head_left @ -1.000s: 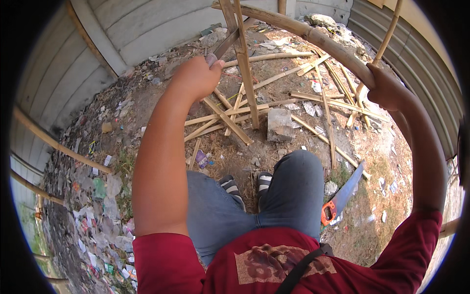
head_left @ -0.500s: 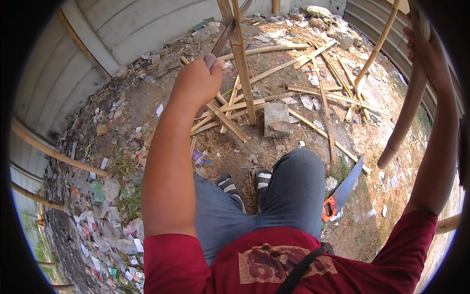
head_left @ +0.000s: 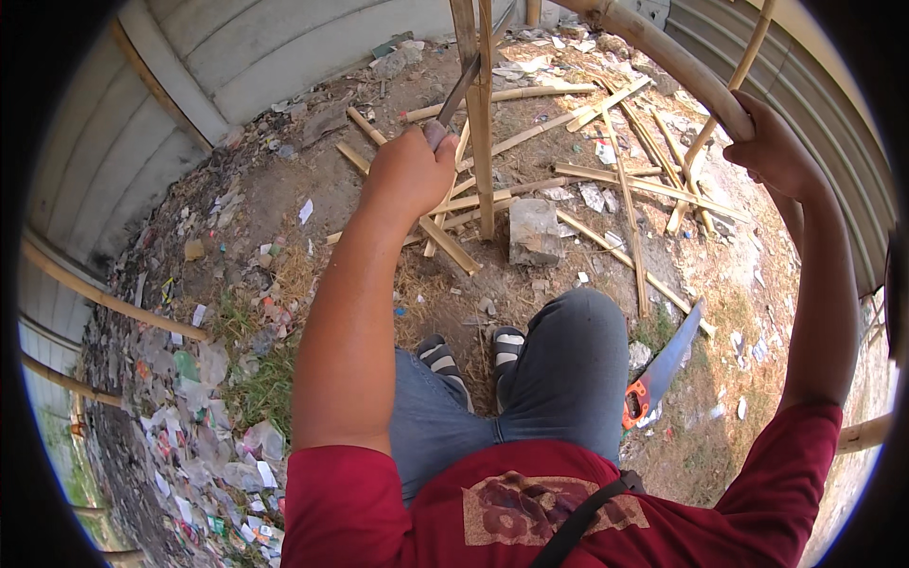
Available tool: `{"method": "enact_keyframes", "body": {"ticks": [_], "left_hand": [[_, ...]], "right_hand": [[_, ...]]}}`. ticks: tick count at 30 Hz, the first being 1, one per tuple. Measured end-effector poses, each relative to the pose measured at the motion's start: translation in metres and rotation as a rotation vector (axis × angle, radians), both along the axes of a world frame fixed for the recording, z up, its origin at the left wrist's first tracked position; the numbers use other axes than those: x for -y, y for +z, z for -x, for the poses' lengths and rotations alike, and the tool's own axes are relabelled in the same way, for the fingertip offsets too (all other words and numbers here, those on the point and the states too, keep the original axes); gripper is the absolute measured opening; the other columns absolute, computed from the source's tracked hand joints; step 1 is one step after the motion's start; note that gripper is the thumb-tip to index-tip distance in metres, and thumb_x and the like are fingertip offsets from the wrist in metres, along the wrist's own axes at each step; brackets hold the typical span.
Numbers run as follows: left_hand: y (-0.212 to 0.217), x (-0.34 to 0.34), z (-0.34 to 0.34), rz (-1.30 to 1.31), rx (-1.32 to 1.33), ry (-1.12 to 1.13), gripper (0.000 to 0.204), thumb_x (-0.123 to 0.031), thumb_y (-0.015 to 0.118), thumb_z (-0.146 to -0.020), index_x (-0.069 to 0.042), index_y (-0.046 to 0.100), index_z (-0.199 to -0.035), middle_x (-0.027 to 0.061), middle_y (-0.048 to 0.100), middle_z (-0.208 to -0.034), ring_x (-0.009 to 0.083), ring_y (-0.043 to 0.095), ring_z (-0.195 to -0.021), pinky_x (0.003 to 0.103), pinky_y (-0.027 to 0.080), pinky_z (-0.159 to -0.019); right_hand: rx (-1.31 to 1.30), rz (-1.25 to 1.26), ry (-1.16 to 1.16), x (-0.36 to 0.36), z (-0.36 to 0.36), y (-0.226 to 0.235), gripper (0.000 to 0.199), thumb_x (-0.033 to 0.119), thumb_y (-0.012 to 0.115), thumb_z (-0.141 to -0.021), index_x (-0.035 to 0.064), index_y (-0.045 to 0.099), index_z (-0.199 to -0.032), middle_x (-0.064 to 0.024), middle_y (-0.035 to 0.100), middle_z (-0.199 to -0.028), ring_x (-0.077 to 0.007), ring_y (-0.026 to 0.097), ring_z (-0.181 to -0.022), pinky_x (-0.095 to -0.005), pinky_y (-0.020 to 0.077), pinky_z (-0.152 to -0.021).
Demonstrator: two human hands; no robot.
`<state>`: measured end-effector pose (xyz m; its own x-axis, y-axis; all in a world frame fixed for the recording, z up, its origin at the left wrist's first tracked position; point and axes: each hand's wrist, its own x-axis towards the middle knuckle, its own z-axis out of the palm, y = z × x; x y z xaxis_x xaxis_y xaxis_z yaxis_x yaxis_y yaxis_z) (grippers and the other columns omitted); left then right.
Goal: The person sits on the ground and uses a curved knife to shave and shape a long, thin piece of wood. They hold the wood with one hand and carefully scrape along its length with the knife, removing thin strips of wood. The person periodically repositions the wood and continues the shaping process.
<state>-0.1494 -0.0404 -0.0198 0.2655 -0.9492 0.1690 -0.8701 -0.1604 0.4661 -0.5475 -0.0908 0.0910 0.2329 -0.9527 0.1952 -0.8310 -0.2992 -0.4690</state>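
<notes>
My left hand (head_left: pixel 405 178) is closed around the handle of a long knife (head_left: pixel 460 91), and its blade slants up into the split of an upright bamboo piece (head_left: pixel 482 156). The split runs to the top of the picture, while the bamboo's lower end meets the ground beside a grey concrete block (head_left: pixel 535 232). My right hand (head_left: pixel 784 151) grips a thick bamboo pole (head_left: pixel 677 64), raised at the upper right. The pole's far end reaches over toward the top of the split bamboo, and I cannot tell whether it touches the knife.
Several split bamboo strips (head_left: pixel 530 137) lie crossed on the littered ground ahead. A handsaw (head_left: pixel 668 364) with an orange handle lies right of my knee. Concrete panels (head_left: pixel 275 66) rise at the left, corrugated sheeting (head_left: pixel 805 114) at the right, and a slanted bamboo post (head_left: pixel 750 62) stands before it.
The pole has swung from hanging at the right to reaching across the top, with my right hand moving inward. My left hand, the knife and upright bamboo have shifted slightly right.
</notes>
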Motion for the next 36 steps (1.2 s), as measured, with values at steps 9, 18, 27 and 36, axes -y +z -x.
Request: {"method": "enact_keyframes", "body": {"ticks": [9, 18, 27, 36], "left_hand": [[0.006, 0.010, 0.000, -0.056, -0.004, -0.014, 0.045, -0.041, 0.053, -0.098, 0.001, 0.067, -0.105, 0.0242, 0.071, -0.091, 0.0411, 0.069, -0.089, 0.050, 0.055, -0.080], [-0.026, 0.016, -0.018, -0.190, 0.059, 0.027, 0.044, -0.041, 0.051, -0.100, -0.001, 0.065, -0.111, 0.0229, 0.070, -0.099, 0.0407, 0.068, -0.094, 0.051, 0.053, -0.083], [-0.038, 0.034, -0.027, -0.145, -0.011, 0.055, 0.048, -0.042, 0.053, -0.098, 0.004, 0.064, -0.105, 0.0259, 0.069, -0.091, 0.0441, 0.067, -0.091, 0.051, 0.053, -0.082], [-0.057, 0.057, -0.031, -0.303, 0.040, -0.076, 0.052, -0.044, 0.055, -0.098, 0.007, 0.064, -0.101, 0.0271, 0.069, -0.094, 0.0426, 0.068, -0.092, 0.049, 0.053, -0.082]], "right_hand": [[0.288, 0.290, -0.073, 0.014, -0.008, -0.012, 0.058, 0.011, 0.069, -0.088, 0.0001, 0.045, -0.140, -0.0015, 0.057, -0.078, -0.0082, 0.053, -0.054, -0.0257, 0.0459, -0.050], [-0.269, -0.214, -0.027, 0.037, -0.023, -0.066, 0.059, 0.002, 0.067, -0.077, -0.0003, 0.051, -0.134, -0.0179, 0.065, -0.096, -0.0254, 0.065, -0.080, -0.0392, 0.0533, -0.073], [0.372, 0.187, 0.062, 0.040, -0.017, -0.008, 0.045, 0.019, 0.068, -0.092, -0.0006, 0.051, -0.128, -0.0004, 0.054, -0.072, -0.0071, 0.051, -0.056, -0.0256, 0.0456, -0.052], [-0.434, -0.363, 0.045, 0.080, -0.051, -0.147, 0.064, 0.004, 0.067, -0.075, 0.0022, 0.050, -0.136, -0.0228, 0.066, -0.111, -0.0367, 0.065, -0.102, -0.0432, 0.0510, -0.091]]}}
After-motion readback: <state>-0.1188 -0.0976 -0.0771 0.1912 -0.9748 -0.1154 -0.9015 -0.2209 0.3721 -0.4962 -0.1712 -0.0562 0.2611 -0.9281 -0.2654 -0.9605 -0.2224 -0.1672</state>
